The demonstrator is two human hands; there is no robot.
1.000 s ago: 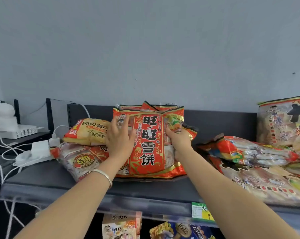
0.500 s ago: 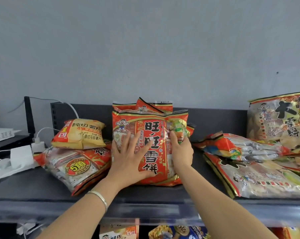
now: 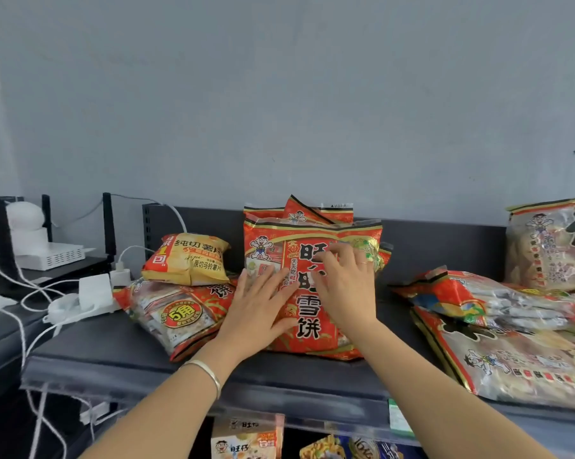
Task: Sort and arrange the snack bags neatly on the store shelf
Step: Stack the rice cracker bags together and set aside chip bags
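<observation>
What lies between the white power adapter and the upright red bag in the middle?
Head view: a yellow chip bag resting on a flat red bag.

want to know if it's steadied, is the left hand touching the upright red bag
Touching. The head view shows the left hand flat against the front of the upright red bag, fingers spread, no gap.
</observation>
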